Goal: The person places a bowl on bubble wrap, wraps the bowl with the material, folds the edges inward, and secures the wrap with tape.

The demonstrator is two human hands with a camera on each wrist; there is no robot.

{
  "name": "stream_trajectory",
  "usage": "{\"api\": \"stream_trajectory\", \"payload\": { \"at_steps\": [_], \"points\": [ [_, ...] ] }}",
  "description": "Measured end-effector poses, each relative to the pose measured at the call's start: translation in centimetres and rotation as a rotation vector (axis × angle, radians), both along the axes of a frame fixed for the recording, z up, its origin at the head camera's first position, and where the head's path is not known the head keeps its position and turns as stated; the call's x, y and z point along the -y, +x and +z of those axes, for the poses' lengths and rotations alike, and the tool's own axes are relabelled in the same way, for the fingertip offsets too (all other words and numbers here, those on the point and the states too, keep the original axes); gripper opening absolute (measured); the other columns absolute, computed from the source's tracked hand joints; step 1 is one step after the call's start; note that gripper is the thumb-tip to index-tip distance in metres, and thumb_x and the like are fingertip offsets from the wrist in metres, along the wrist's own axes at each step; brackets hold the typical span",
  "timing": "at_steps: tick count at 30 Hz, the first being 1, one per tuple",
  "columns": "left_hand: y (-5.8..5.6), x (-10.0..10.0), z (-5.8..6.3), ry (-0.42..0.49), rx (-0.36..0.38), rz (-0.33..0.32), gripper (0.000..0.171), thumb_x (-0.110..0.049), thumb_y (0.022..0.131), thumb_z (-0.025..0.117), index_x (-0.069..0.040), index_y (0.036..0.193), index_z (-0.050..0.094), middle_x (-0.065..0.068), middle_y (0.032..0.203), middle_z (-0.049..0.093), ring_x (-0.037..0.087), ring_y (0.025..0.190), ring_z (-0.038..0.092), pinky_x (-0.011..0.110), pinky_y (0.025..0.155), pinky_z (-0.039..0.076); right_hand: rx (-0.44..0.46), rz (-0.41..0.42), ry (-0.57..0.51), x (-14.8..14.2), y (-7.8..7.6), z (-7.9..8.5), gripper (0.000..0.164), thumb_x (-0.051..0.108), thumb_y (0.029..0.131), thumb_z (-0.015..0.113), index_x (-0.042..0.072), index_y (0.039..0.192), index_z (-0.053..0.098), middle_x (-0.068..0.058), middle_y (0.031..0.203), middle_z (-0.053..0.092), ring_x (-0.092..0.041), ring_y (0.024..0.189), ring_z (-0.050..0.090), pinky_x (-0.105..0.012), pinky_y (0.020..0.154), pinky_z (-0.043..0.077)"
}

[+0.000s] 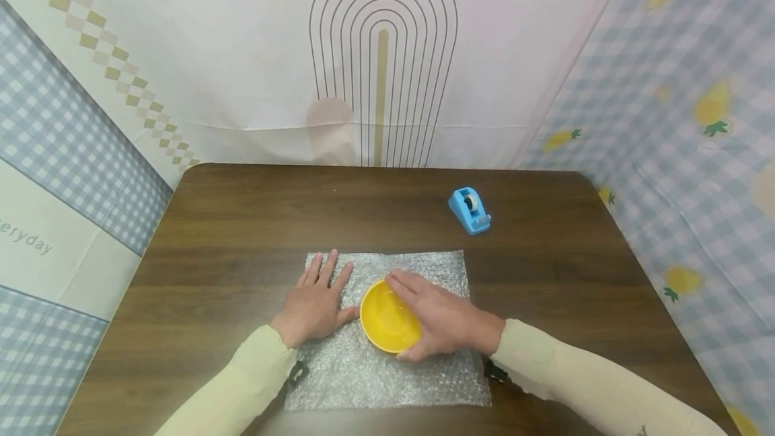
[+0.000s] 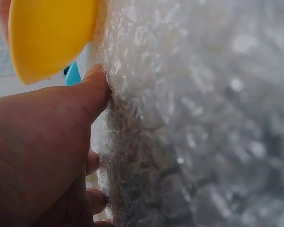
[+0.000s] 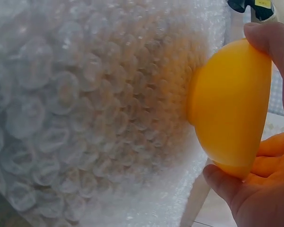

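Observation:
A yellow bowl [image 1: 386, 320] stands upright on a sheet of clear bubble wrap [image 1: 387, 385], near its middle. My right hand [image 1: 445, 318] holds the bowl from the right; in the right wrist view, thumb and fingers spread around the outer wall of the bowl [image 3: 232, 104], at and below its rim. To the left of the bowl, my left hand [image 1: 313, 309] rests with spread, straight fingers on the bubble wrap. Its thumb reaches toward the bowl's left side, and the left wrist view shows the thumb tip on the bubble wrap [image 2: 180, 118].
A blue tape dispenser [image 1: 469, 210] sits beyond the sheet, toward the back right of the dark wooden table [image 1: 218, 221]. Patterned cloth [image 1: 254, 52] hangs behind the table and along both sides.

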State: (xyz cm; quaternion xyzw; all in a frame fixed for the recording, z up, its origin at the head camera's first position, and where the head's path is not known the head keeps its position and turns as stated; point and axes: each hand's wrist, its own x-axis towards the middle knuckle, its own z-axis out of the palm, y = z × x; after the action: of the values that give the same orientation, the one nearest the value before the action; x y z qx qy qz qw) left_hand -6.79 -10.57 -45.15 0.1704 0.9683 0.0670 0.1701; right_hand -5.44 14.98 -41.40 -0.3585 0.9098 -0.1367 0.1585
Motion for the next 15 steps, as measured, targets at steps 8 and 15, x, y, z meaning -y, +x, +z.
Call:
{"api": "stream_trajectory", "payload": {
  "at_steps": [8,15],
  "points": [
    [0.06,-0.03,0.1,-0.011,-0.001,-0.002,0.089,-0.066,0.09,0.053,-0.019,0.158,0.021,0.017,0.167,0.007,0.043,0.153,0.01,0.056,0.123,0.021,-0.004,0.006,-0.004,-0.08,0.11,-0.34,0.118,0.062,0.067,0.079,0.009,0.157,0.023,-0.012,0.163,0.026,-0.028,0.146,0.037,-0.045,0.11,0.045],
    [-0.01,-0.11,0.16,-0.01,0.016,0.005,0.089,-0.065,0.09,0.055,-0.019,0.158,0.021,0.017,0.167,0.006,0.044,0.153,0.009,0.057,0.123,0.02,0.016,0.011,-0.006,-0.23,0.18,-0.49,0.12,0.067,0.069,0.076,0.01,0.158,0.017,-0.008,0.166,0.017,-0.028,0.148,0.033,-0.046,0.112,0.043]
  ]
}}
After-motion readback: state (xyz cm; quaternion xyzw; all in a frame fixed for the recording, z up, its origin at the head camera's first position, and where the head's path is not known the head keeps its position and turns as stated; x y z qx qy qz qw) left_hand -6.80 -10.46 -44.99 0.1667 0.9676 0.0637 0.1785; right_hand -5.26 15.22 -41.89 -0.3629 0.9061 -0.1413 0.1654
